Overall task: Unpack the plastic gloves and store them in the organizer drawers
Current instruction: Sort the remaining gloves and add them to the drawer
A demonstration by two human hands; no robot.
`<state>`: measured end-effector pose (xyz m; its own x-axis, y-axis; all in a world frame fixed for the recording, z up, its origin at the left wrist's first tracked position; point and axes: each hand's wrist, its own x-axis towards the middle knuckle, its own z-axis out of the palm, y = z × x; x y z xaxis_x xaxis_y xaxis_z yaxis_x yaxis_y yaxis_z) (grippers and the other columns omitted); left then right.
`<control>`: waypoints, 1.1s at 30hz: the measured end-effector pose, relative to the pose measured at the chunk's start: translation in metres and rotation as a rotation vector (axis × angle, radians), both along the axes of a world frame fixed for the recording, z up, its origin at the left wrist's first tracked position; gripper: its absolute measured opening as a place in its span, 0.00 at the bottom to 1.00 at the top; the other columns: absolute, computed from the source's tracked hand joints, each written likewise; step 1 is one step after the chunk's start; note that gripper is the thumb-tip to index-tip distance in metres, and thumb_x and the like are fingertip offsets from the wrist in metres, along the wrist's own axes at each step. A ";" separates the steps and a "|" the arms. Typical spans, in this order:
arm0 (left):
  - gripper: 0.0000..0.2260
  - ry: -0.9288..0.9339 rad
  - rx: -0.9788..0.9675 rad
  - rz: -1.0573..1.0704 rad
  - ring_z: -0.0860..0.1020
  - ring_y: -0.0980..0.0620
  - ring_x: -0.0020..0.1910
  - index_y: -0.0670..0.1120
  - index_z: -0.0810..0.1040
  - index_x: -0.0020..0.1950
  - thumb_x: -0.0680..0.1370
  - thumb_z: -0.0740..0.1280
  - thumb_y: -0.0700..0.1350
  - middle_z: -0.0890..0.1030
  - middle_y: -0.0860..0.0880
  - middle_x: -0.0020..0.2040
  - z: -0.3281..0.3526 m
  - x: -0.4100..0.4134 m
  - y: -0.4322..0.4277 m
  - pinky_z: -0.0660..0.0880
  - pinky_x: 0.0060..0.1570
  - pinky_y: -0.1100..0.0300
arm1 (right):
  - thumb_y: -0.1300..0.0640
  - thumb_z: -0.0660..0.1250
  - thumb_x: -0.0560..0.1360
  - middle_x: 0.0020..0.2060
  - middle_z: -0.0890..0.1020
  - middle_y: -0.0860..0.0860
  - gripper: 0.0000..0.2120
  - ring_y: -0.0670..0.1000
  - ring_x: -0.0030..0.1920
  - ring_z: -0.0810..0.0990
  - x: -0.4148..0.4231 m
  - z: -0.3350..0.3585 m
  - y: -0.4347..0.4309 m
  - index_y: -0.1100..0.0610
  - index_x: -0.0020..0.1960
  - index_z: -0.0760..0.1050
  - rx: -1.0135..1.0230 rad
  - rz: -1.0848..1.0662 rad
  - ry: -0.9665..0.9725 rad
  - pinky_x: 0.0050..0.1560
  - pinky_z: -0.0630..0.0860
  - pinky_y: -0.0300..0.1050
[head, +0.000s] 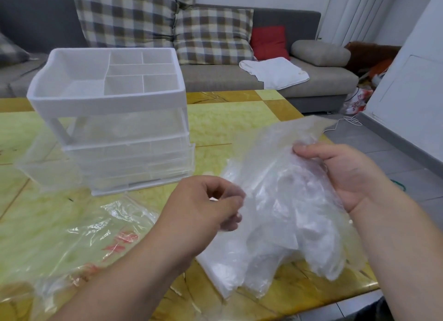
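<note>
The plastic gloves [282,200] form a loose, crinkled sheaf held above the yellow table [215,119] at about four o'clock in the view. The right hand [345,176] grips its upper right side, thumb laid over the top and fingers hidden behind the film; the left hand [208,208] is curled at the sheaf's left edge and seems to pinch a layer between thumb and fingertips, though blur leaves the exact contact unclear. The organizer [115,119] stands at ten o'clock, well apart from both hands; a clear drawer [48,169] appears to stand out from it toward nine o'clock; the lower drawers look closed. The emptied packaging bag [84,236] lies on the table at eight o'clock, with the left forearm passing over its near side.

The film looks thin, slick and clingy, so a tug on one layer could drag several along. It could also fan the sheaf until it slips from the right hand's hold; the lower glove ends hang near the table's edge at five o'clock, so loose ones could slide to the floor. A bunched sheaf pushed into a shallow drawer may spring up and jam it on closing; the forearm could sweep the bag along.
</note>
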<state>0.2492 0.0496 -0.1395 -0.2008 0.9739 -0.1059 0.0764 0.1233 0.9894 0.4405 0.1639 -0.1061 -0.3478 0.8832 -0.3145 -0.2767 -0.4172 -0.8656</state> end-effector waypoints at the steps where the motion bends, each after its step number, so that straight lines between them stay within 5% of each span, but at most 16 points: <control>1: 0.06 0.000 -0.040 -0.014 0.81 0.52 0.32 0.41 0.84 0.38 0.74 0.73 0.34 0.82 0.47 0.34 0.000 -0.002 0.000 0.80 0.36 0.59 | 0.65 0.66 0.69 0.45 0.82 0.56 0.16 0.55 0.40 0.83 0.001 0.000 0.001 0.61 0.57 0.78 0.008 -0.008 0.015 0.42 0.83 0.49; 5: 0.03 0.087 -0.085 -0.080 0.80 0.54 0.34 0.42 0.84 0.37 0.69 0.76 0.36 0.82 0.49 0.33 0.006 -0.011 0.000 0.81 0.44 0.55 | 0.65 0.63 0.76 0.43 0.83 0.56 0.10 0.55 0.39 0.83 0.004 0.002 0.002 0.60 0.54 0.79 -0.016 -0.028 0.016 0.43 0.83 0.50; 8: 0.15 0.121 -0.057 -0.115 0.81 0.56 0.44 0.48 0.82 0.42 0.63 0.81 0.54 0.82 0.53 0.40 0.009 -0.016 -0.001 0.74 0.51 0.57 | 0.66 0.66 0.74 0.41 0.83 0.55 0.08 0.54 0.38 0.83 0.007 0.002 0.002 0.61 0.52 0.79 0.007 -0.048 -0.027 0.42 0.82 0.49; 11: 0.26 0.065 -0.009 -0.017 0.82 0.60 0.52 0.53 0.79 0.48 0.57 0.78 0.65 0.83 0.55 0.50 0.007 -0.013 0.002 0.73 0.50 0.60 | 0.67 0.74 0.64 0.50 0.80 0.62 0.26 0.58 0.47 0.80 0.007 -0.003 0.000 0.70 0.61 0.76 0.041 0.062 -0.099 0.49 0.80 0.52; 15: 0.26 0.155 -0.023 0.064 0.80 0.60 0.38 0.53 0.76 0.54 0.67 0.72 0.70 0.81 0.56 0.42 0.006 -0.005 0.003 0.73 0.41 0.61 | 0.67 0.75 0.62 0.48 0.80 0.67 0.28 0.58 0.40 0.81 0.004 -0.006 -0.005 0.73 0.60 0.75 0.059 0.216 -0.184 0.41 0.82 0.51; 18: 0.13 0.116 0.029 0.140 0.73 0.57 0.26 0.45 0.80 0.41 0.80 0.67 0.51 0.76 0.53 0.29 0.006 -0.004 0.003 0.71 0.30 0.64 | 0.69 0.75 0.62 0.37 0.80 0.62 0.16 0.54 0.31 0.80 0.002 -0.004 -0.010 0.69 0.49 0.80 0.091 0.326 -0.259 0.33 0.81 0.46; 21: 0.10 0.014 -0.009 0.151 0.71 0.56 0.24 0.41 0.82 0.42 0.81 0.66 0.40 0.74 0.48 0.29 0.005 -0.007 0.005 0.68 0.25 0.66 | 0.73 0.76 0.59 0.33 0.80 0.59 0.10 0.52 0.29 0.81 0.003 -0.003 -0.012 0.62 0.37 0.82 0.115 0.350 -0.311 0.30 0.81 0.44; 24: 0.08 -0.123 -0.053 0.115 0.69 0.55 0.22 0.38 0.83 0.46 0.80 0.65 0.36 0.72 0.46 0.31 0.003 -0.007 0.006 0.65 0.23 0.66 | 0.69 0.80 0.59 0.40 0.83 0.61 0.18 0.53 0.33 0.83 0.004 -0.002 -0.013 0.64 0.48 0.84 0.130 0.339 -0.327 0.31 0.81 0.44; 27: 0.09 -0.131 -0.063 0.101 0.70 0.54 0.24 0.39 0.83 0.47 0.80 0.64 0.35 0.73 0.47 0.31 0.002 -0.006 0.006 0.65 0.24 0.65 | 0.57 0.75 0.61 0.36 0.82 0.56 0.12 0.50 0.31 0.81 -0.002 -0.001 -0.014 0.60 0.43 0.85 0.175 0.251 -0.321 0.30 0.80 0.42; 30: 0.11 -0.161 -0.063 0.130 0.74 0.50 0.30 0.42 0.84 0.47 0.80 0.63 0.33 0.77 0.45 0.34 -0.001 -0.008 0.009 0.69 0.32 0.59 | 0.56 0.72 0.64 0.32 0.81 0.56 0.05 0.49 0.28 0.80 -0.006 -0.002 -0.013 0.57 0.33 0.84 0.211 0.204 -0.295 0.30 0.79 0.42; 33: 0.08 -0.283 -0.063 0.128 0.77 0.50 0.33 0.40 0.84 0.51 0.77 0.67 0.34 0.78 0.45 0.37 -0.001 -0.008 0.009 0.72 0.41 0.53 | 0.54 0.72 0.65 0.32 0.82 0.59 0.06 0.52 0.28 0.78 -0.008 -0.003 -0.015 0.57 0.34 0.83 0.268 0.242 -0.338 0.33 0.72 0.46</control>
